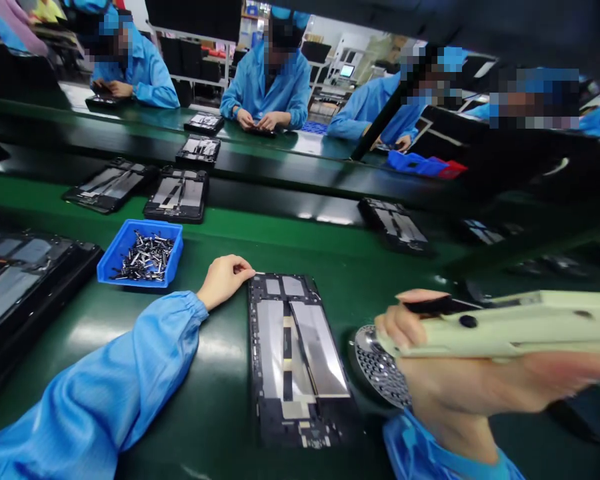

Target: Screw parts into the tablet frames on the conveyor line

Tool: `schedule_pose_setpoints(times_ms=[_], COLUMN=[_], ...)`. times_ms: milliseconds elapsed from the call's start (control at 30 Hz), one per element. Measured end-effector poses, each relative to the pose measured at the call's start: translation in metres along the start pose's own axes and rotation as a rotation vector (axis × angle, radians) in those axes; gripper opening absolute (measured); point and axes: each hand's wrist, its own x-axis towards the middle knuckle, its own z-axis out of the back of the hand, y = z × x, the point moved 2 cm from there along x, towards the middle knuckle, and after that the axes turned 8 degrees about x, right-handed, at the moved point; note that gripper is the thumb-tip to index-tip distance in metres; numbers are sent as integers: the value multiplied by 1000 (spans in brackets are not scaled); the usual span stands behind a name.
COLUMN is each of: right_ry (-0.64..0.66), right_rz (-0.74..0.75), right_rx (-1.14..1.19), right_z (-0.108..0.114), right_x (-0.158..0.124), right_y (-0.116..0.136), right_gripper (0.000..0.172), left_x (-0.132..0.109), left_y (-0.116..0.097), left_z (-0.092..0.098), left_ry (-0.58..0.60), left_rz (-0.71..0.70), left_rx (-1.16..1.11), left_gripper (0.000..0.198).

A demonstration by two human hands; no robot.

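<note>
At a green bench (210, 373), a worker in blue sleeves has an open tablet (325, 347) laid flat directly in front, its inner side up and its long axis running away from the body, the far end leaning slightly left. The left hand (225, 280) is the nearer of the two — thumb and forefinger brought together, their tips touching the tablet's far left corner, though whether they pinch some small part is too fine to tell. From those fingertips, the tablet stretches rightward and back toward the worker. The right hand (440, 380), blurred, has its fingers wrapped around a pale-green tool (480, 337), well apart from the tablet on its right side. Between them sits a round metal dish (377, 363), just beside the tablet's right edge and partly hidden by that hand. Beyond the left sleeve, a blue bin (106, 270) holds small metal parts (147, 257).
</note>
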Motion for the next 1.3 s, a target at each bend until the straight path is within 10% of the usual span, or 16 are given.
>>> schedule_pose_setpoints(times_ms=[200, 367, 1100, 1300], right_ry=[195, 76, 90, 177], right_rz=[-65, -30, -58, 37], right_rx=[178, 169, 146, 276], right_z=[-106, -153, -161, -155], right_x=[56, 87, 87, 91], right_y=[-34, -83, -121, -62], right_gripper=[78, 81, 77, 84], left_x=[9, 15, 12, 21], left_y=[3, 6, 5, 5], left_z=[0, -5, -9, 2], left_ry=[130, 234, 194, 183], left_rz=[40, 138, 143, 123], left_rx=[-114, -286, -231, -115], left_gripper=[10, 14, 14, 13])
